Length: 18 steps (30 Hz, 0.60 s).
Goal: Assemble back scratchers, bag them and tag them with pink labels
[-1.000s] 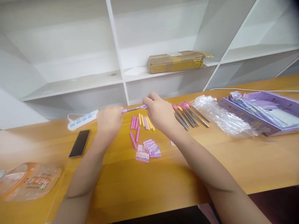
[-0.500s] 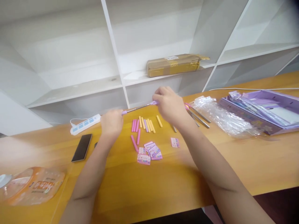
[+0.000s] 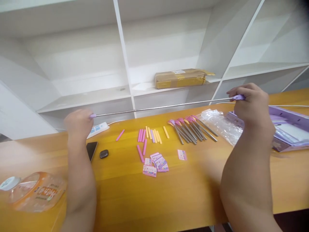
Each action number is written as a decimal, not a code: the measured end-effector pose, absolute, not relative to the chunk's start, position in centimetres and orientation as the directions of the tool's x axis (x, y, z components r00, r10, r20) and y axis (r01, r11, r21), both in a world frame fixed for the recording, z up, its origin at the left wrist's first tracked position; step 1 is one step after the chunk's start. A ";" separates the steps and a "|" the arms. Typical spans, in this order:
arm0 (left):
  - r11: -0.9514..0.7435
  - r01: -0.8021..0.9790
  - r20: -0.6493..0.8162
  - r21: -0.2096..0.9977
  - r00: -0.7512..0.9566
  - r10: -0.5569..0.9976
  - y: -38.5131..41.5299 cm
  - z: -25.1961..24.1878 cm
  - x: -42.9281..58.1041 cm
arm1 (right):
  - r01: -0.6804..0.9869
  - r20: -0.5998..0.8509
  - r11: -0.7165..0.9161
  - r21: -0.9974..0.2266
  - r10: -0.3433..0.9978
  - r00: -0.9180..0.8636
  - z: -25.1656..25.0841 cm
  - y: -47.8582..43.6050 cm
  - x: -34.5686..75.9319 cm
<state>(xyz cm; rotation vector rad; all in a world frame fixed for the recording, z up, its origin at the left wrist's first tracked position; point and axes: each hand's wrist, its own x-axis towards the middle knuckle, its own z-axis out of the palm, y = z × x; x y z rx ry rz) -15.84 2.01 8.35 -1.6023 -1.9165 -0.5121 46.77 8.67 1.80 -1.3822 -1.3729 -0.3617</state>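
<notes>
A telescopic back scratcher [image 3: 154,107] with a thin metal rod is stretched out long between my hands, above the table. My left hand [image 3: 79,124] is closed around its purple handle end. My right hand [image 3: 252,101] grips the purple head at the other end, and its fingers hide most of that head's shape. Below the rod lies a pile of back scratchers [image 3: 190,129] with pink, purple and orange hand-shaped heads and metal rods. Left of them are yellow sleeves [image 3: 158,137] and pink sleeves [image 3: 141,135], with one pink sleeve [image 3: 120,135] apart.
Small printed cards [image 3: 159,162] lie mid-table, with a single card [image 3: 182,155] to their right. Clear plastic bags [image 3: 217,124] and a purple box [image 3: 289,146] are at right. A phone [image 3: 91,149], black case [image 3: 104,154], power strip [image 3: 98,129] and orange-labelled bottle [image 3: 38,193] stand left.
My hands have moved far apart, left and right, and the back scratcher's rod has been pulled out much longer. The pile of back scratchers and the lone pink sleeve have come into view.
</notes>
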 end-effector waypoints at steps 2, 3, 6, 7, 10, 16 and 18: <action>0.181 0.981 0.665 -0.069 -0.090 0.741 2.5 8.0 -15.5 | 0.848 0.781 0.242 -0.472 0.560 0.275 1.7 8.5 46.4; 0.169 0.983 0.673 -0.068 -0.080 0.735 2.7 7.9 -15.4 | 0.855 0.771 0.231 -0.464 0.581 0.262 1.6 8.4 46.2; 0.136 0.988 0.692 -0.070 -0.050 0.720 2.8 7.7 -15.5 | 0.870 0.748 0.185 -0.457 0.609 0.263 1.7 8.2 45.9; 0.135 0.988 0.698 -0.069 -0.049 0.715 2.8 7.7 -15.6 | 0.864 0.745 0.177 -0.472 0.603 0.284 1.9 8.0 45.8; 0.146 0.987 0.701 -0.069 -0.056 0.711 2.5 7.8 -15.9 | 0.817 0.743 0.181 -0.547 0.555 0.375 2.3 7.6 45.2; 0.171 0.982 0.686 -0.082 -0.069 0.724 2.2 8.1 -15.5 | 0.765 0.661 -0.054 -0.642 0.467 0.587 3.2 7.6 44.9; 0.171 0.981 0.694 -0.094 -0.058 0.718 2.1 8.2 -15.2 | 0.751 0.655 -0.191 -0.632 0.387 0.649 3.2 8.0 45.7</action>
